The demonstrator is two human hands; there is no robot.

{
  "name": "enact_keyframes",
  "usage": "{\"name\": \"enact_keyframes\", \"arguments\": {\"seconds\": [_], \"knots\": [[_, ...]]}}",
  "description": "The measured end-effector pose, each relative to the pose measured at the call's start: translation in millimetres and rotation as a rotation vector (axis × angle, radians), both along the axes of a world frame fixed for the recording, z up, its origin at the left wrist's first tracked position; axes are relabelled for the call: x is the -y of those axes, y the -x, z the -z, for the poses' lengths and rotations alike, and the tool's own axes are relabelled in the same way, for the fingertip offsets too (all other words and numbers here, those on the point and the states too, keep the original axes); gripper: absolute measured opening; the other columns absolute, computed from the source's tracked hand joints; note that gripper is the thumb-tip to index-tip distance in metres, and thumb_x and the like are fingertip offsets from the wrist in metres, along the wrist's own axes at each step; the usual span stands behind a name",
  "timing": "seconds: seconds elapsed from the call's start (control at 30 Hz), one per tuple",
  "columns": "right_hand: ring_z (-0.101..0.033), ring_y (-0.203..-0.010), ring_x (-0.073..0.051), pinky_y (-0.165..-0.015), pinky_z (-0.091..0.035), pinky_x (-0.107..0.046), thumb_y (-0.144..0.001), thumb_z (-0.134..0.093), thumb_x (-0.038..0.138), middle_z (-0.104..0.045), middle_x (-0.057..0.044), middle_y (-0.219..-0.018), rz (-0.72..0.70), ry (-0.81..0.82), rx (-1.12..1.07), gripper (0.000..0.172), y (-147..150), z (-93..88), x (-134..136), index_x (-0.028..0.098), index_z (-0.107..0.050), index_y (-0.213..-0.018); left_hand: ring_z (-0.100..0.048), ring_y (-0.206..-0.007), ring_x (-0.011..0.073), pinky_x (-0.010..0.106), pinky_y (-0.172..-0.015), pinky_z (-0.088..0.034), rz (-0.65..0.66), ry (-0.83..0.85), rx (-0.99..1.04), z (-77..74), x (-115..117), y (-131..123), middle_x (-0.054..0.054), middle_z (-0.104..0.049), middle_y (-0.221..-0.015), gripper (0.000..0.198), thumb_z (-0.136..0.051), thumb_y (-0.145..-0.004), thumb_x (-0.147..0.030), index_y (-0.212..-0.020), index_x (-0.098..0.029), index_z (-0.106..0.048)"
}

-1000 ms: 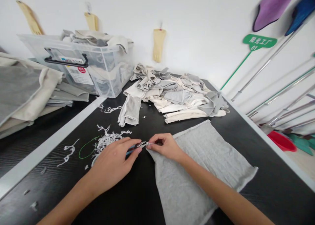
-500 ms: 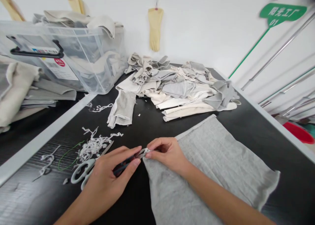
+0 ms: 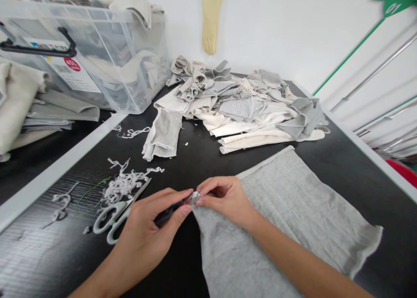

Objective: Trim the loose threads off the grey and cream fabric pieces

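Observation:
My left hand (image 3: pixel 153 224) is closed around a pair of dark-handled thread snips (image 3: pixel 169 212). Their short metal blades meet the cloth's corner, and my fingers hide most of the handles. A grey cloth (image 3: pixel 293 211) lies spread on the black table, and my right hand (image 3: pixel 226 198) pinches its left corner, close to the blades. A bit of white thread or fabric shows between the two hands. Left of my left hand lie scissors (image 3: pixel 112 220) with pale grey handles, beside a heap of white thread scraps (image 3: pixel 122 187).
At the back is a pile of grey and cream cloths (image 3: pixel 241 107), with a folded grey cloth (image 3: pixel 163 133) in front. A clear plastic bin (image 3: pixel 130 72) stuffed with cloths stands back left. A yellow glove (image 3: pixel 211 22) hangs on the wall; metal poles (image 3: pixel 374 72) lean at right.
The view has tilted slightly downward, so the table's things sit higher in the picture. Both hands keep their grips at the cloth's corner, with the snips' blades still against it.

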State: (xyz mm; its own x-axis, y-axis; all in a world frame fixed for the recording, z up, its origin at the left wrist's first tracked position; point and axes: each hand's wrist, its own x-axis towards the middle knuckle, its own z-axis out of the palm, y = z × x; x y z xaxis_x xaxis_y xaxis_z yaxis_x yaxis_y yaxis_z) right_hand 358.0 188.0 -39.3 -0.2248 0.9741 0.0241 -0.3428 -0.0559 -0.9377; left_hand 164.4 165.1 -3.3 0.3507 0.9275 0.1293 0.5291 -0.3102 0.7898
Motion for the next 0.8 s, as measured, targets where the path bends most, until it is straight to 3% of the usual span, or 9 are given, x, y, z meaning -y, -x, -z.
{"name": "enact_keyframes", "arguments": {"seconds": [0.8], "knots": [[-0.07,-0.07,-0.014,-0.069,-0.058,-0.026,-0.054,-0.091,0.019,-0.075,-0.002,-0.077,-0.021,0.017,-0.002,0.021,-1.3,1.0,1.4,0.019,-0.074,-0.068,-0.068,-0.086,0.0101,0.018,-0.076,-0.053,0.006,-0.135,0.005,-0.8,0.3,-3.2,-0.003,-0.072,-0.095,0.022,-0.062,-0.092,-0.025,-0.112,-0.027,-0.07]]}}
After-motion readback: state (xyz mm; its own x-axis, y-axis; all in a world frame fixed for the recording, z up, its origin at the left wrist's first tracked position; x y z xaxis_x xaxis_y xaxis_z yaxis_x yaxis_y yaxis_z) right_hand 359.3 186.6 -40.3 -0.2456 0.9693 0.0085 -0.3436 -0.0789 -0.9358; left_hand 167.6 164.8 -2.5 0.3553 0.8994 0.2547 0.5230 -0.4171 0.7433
